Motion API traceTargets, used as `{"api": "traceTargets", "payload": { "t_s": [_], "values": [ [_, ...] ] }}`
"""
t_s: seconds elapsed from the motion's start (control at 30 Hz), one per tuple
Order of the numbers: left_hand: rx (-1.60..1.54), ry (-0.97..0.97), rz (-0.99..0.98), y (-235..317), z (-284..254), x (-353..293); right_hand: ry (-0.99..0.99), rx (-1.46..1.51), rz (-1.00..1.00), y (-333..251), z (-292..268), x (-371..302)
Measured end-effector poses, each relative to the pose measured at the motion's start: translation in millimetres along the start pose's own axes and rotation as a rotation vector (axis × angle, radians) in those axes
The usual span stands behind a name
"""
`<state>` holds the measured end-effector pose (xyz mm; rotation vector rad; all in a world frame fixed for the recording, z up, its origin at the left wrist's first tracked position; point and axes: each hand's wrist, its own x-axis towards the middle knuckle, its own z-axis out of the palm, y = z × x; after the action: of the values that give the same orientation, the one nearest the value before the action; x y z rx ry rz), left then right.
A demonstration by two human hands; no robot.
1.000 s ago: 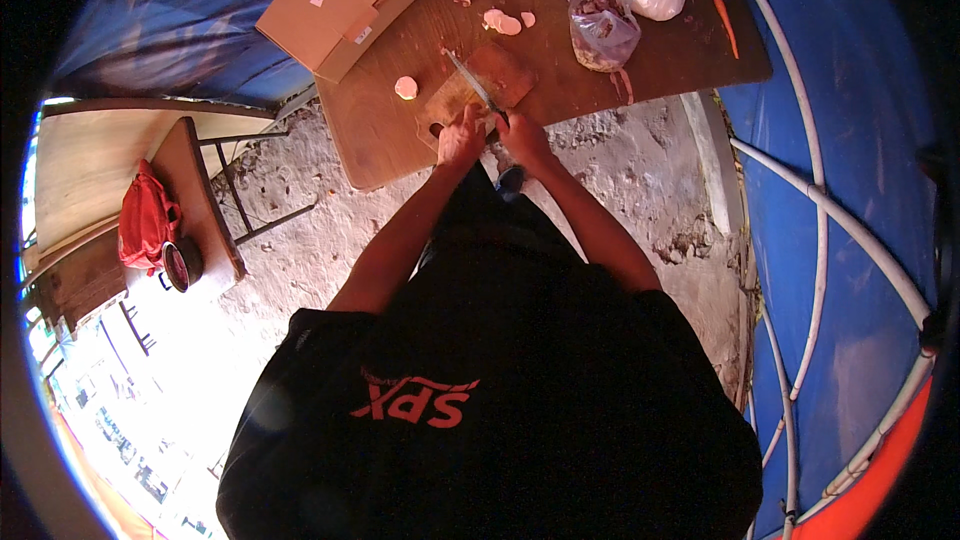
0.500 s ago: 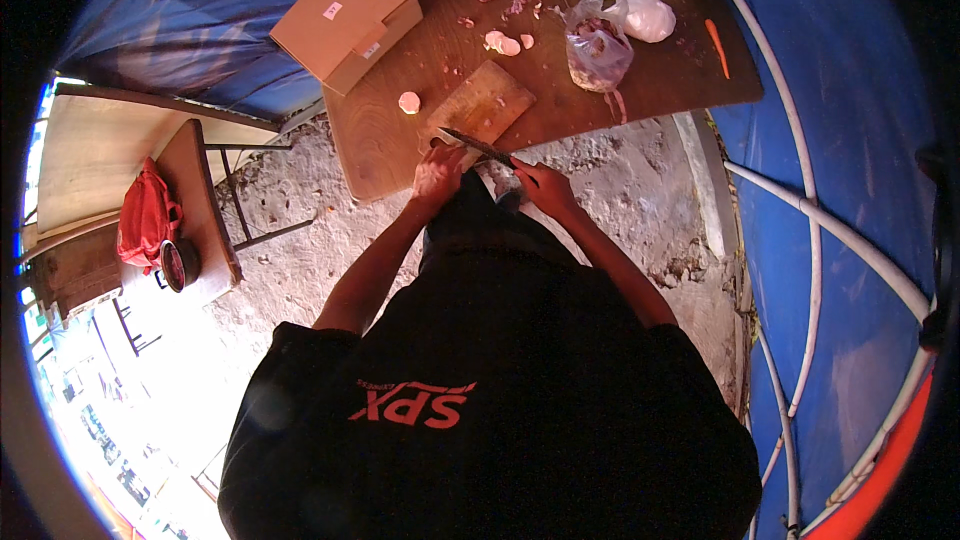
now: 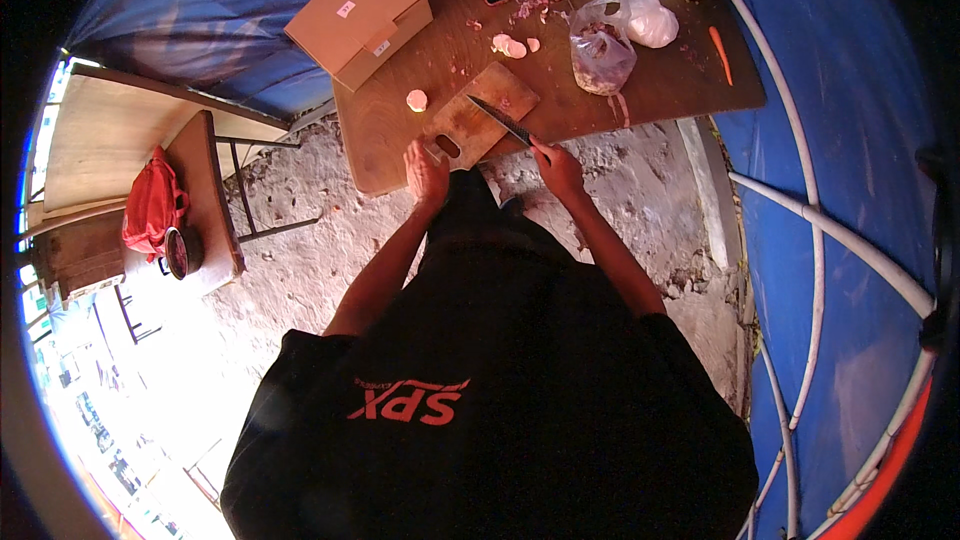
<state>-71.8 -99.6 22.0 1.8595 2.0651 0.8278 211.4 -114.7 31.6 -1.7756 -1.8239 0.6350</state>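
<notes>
A knife [image 3: 499,118] is held over the board [image 3: 464,126] by the right hand [image 3: 560,172].
The handle is clamped in the right hand's fingers, and the blade is angled to the far left; whether the board is touched by it cannot be told; the left hand [image 3: 428,176] is held beside the board's handle hole, its fingers straight and close together; the board is set at the worktop's [image 3: 380,145] near edge; a white round [image 3: 417,100] is placed to its left, white slices [image 3: 510,46] beyond it.
</notes>
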Motion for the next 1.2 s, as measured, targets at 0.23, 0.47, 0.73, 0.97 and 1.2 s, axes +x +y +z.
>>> {"api": "traceTargets", "payload": {
  "t_s": [0.23,0.47,0.73,0.97,1.2],
  "values": [
    [-0.071,-0.099,-0.352,-18.0,20.8,27.1,-0.012,-0.045,0.073,-0.7,-0.1,-10.8],
    [0.045,-0.223,-0.492,-14.8,31.1,50.2,0.069,-0.007,0.105,6.5,12.0,4.5],
    [-0.07,-0.611,-0.493,-34.6,27.9,68.8,0.101,0.129,0.177,-13.6,16.3,-9.2],
    [-0.922,-0.927,-0.504,-93.7,57.3,78.1,0.104,0.105,0.206,-33.7,14.0,-12.4],
    [-1.34,-1.243,-0.642,-73.7,25.0,97.8,0.093,0.14,0.288,-51.6,11.0,-20.6]
  ]
}}
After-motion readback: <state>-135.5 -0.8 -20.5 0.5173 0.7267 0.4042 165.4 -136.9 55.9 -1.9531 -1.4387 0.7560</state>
